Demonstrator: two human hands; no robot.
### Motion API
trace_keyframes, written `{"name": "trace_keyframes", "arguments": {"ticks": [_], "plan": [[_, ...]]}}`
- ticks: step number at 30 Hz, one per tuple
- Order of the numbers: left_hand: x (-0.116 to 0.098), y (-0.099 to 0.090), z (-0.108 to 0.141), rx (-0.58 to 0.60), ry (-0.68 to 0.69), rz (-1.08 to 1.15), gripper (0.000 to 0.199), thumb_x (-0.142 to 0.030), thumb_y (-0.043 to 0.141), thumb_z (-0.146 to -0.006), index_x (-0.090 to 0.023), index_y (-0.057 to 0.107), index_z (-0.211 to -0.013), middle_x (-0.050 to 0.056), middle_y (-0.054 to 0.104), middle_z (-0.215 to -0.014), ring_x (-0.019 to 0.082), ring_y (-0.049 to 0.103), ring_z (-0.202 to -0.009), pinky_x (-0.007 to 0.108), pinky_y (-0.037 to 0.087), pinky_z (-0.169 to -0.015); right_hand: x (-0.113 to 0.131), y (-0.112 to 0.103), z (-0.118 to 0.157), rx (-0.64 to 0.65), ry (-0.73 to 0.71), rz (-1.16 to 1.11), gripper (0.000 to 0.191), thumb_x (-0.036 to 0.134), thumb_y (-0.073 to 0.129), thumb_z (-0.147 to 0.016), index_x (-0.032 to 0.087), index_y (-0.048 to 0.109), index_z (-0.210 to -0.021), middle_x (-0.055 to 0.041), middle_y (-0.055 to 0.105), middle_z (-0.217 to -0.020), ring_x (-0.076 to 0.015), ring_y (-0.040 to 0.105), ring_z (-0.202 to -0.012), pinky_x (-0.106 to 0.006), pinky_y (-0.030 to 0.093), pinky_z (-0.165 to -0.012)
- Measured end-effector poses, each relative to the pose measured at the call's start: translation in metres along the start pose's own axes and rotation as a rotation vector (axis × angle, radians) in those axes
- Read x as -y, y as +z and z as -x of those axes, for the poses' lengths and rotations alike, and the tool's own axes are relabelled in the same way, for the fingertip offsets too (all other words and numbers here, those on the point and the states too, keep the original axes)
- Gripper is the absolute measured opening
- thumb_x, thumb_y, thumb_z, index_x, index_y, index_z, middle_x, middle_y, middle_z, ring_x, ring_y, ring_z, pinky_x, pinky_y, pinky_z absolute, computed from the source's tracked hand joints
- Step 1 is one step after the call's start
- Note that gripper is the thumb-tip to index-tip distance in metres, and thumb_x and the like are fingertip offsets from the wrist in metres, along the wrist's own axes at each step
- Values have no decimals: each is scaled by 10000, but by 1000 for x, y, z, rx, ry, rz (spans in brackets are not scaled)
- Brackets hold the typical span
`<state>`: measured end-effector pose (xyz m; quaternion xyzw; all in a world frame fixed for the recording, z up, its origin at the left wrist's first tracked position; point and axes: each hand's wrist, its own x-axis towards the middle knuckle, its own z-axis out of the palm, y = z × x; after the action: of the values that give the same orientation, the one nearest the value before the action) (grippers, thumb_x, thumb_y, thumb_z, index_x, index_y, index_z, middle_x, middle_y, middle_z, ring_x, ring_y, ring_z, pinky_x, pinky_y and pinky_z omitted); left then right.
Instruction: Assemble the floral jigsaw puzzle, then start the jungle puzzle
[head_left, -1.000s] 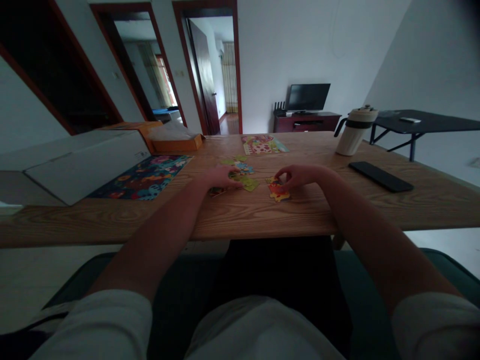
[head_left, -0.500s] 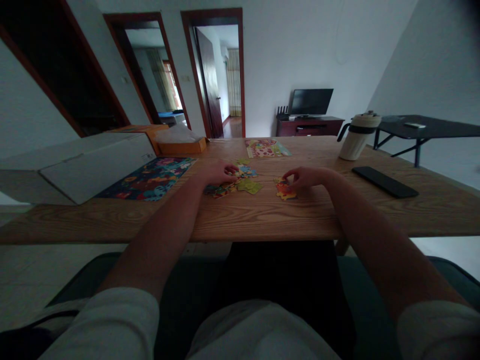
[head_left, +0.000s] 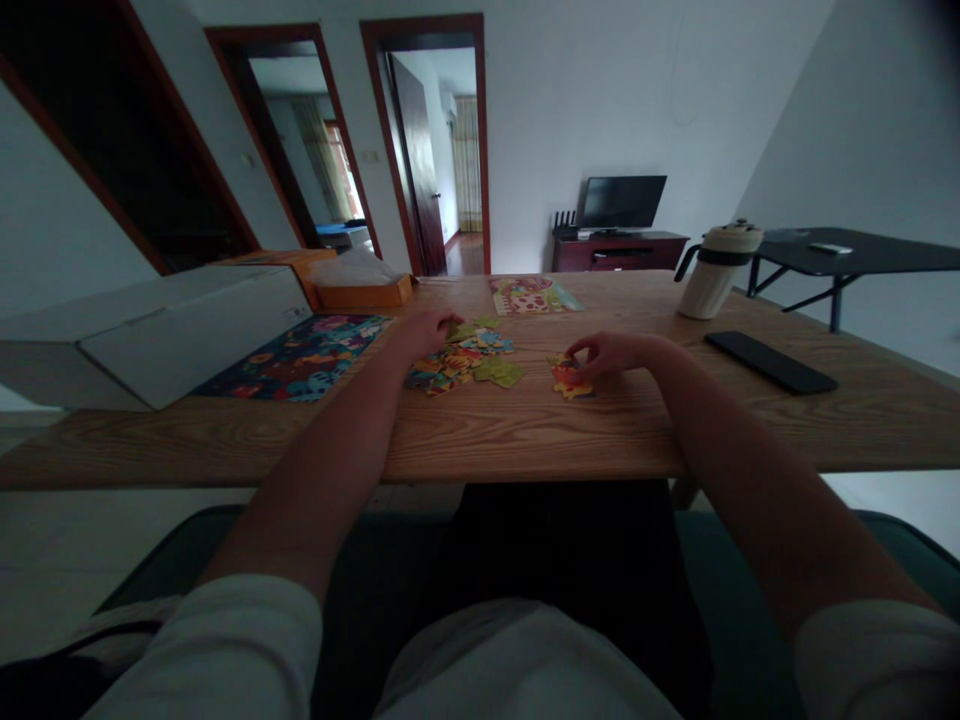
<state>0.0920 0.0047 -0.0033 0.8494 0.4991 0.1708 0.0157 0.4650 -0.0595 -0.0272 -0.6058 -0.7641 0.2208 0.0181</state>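
Observation:
A loose pile of puzzle pieces (head_left: pixel 457 365) lies on the wooden table (head_left: pixel 525 435), some colourful side up and some showing plain green. My left hand (head_left: pixel 431 330) is at the pile's back left edge, its fingers bent together near a green piece; what they hold, if anything, is too small to make out. To the right of the pile, a small group of orange and yellow puzzle pieces (head_left: pixel 568 378) lies on the wood. My right hand (head_left: pixel 606 355) rests over its right side, thumb and fingers closed on these pieces.
A dark printed sheet (head_left: pixel 300 360) lies at the left beside a large white box (head_left: pixel 195 335) and an orange tray (head_left: pixel 364 293). Farther back is a pink picture sheet (head_left: pixel 529 296). On the right stand a jug (head_left: pixel 718 272) and a black phone-like slab (head_left: pixel 769 362).
My left hand has moved back and left, uncovering more of the pile's middle. My right hand stays at the orange pieces.

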Motion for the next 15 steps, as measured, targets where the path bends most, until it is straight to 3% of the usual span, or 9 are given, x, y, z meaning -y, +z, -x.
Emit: {"name": "trace_keyframes", "arguments": {"ticks": [3,7,11,15], "plan": [[-5,-1,4,221,109,-81,521,-285,656,-881,-297,666,-1402,46,591,-1526,301,545,-1378,425,391,-1171,1,-1,0,-3,4,7,944,768,801,-638,252,672,-1417,-106,769,-1112,-327,714,-1009,-404,539,-911],[-12,2,6,380,135,-130,804,-386,755,-793,-384,491,-1553,38,365,-1693,401,262,-1554,605,232,-1225,2,-1,2,4,3,10,940,758,797,-654,243,662,-1429,-107,769,-1092,-326,715,-991,-403,543,-890],[-13,4,6,463,31,-188,777,-439,752,-798,-392,517,-1537,72,380,-1682,481,234,-1542,725,193,-1182,0,0,1,7,-13,10,944,758,785,-664,228,656,-1435,-111,767,-1087,-327,712,-977,-409,540,-879],[-11,1,6,494,25,-186,731,-498,707,-822,-381,531,-1523,71,468,-1624,428,324,-1510,655,259,-1189,-1,1,0,18,-15,9,975,777,773,-657,226,642,-1450,-109,769,-1067,-331,709,-986,-412,536,-878]]}}
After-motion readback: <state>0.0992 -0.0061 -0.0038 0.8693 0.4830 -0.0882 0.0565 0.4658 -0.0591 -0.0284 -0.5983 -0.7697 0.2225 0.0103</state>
